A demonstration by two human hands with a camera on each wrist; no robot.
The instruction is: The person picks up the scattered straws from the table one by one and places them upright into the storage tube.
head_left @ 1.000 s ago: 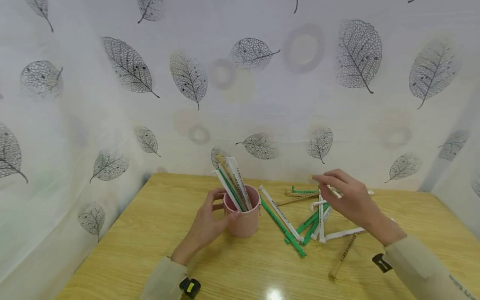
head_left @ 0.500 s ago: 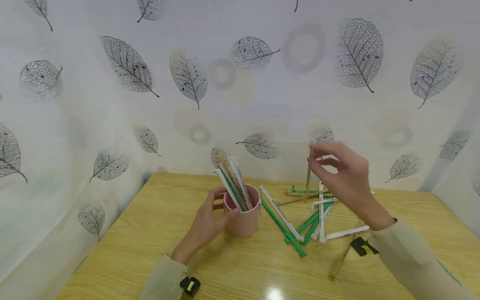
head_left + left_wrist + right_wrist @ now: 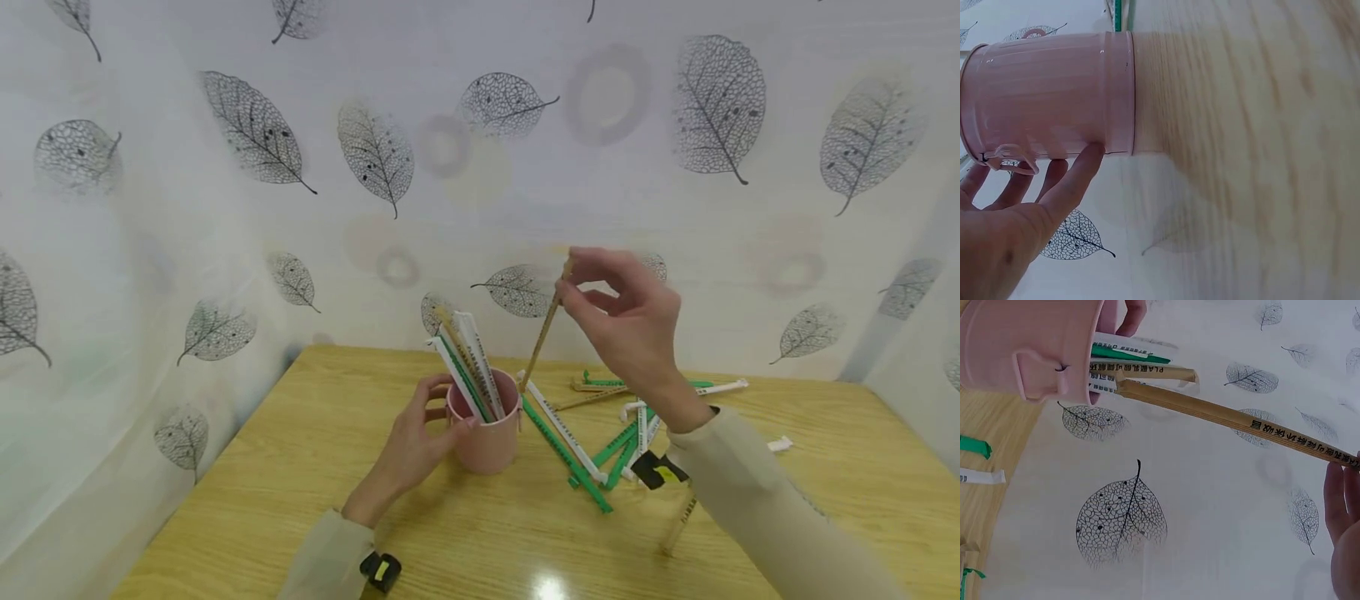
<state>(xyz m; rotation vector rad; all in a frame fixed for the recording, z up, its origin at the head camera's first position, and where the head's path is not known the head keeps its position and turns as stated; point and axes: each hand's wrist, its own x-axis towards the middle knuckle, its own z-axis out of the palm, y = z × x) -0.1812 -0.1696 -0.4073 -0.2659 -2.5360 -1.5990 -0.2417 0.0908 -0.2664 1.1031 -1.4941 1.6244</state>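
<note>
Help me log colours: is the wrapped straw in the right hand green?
No, the right hand pinches a brown-wrapped straw near its upper end.

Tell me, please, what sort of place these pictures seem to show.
It looks like a small indoor tabletop setup, perhaps arranged for recording: a wood-grain table stands before a pale, leaf-printed backdrop, and a black device sits at the person's left wrist. What the wider room is, I cannot tell.

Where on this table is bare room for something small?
Free: table between its left edge and the left hand, and between the left sleeve and the brown straw by the right sleeve. Crowded: right of the pink cup, where wrapped straws overlap.
</note>
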